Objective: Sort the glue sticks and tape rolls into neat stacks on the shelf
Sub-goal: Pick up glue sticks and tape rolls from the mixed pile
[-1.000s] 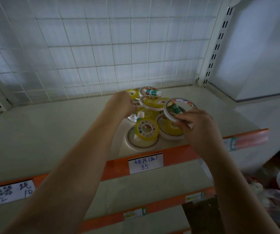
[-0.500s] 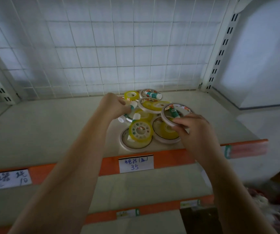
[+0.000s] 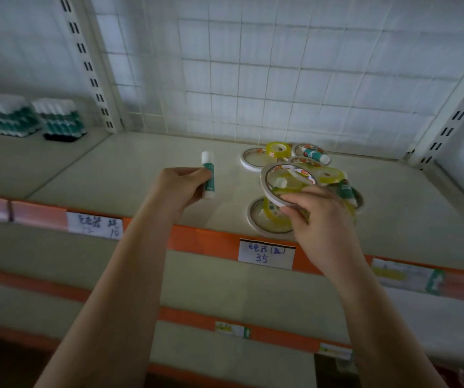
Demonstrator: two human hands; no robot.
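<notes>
Green-and-white glue stick (image 3: 207, 179) sits upright, pinched in your left hand (image 3: 181, 187) above the shelf (image 3: 130, 163); your right hand (image 3: 319, 219) grips a tilted tape roll (image 3: 288, 184) over the pile.

Bare shelf (image 3: 130, 169) surface runs from the left upright to the pile, open from the orange front edge back to the wire grid (image 3: 281, 79). Tape rolls (image 3: 270, 217) and loose glue sticks (image 3: 316, 156) crowd the middle right, from front edge nearly to the back. The left hand (image 3: 180, 186), holding a glue stick (image 3: 207, 177), hovers over the clear stretch; the right hand (image 3: 320, 219), gripping a thin tape ring (image 3: 274, 189), blocks the pile's front. Packed glue stick bundles (image 3: 32, 116) stand beyond the left upright. The shelf's right end lies open.
</notes>
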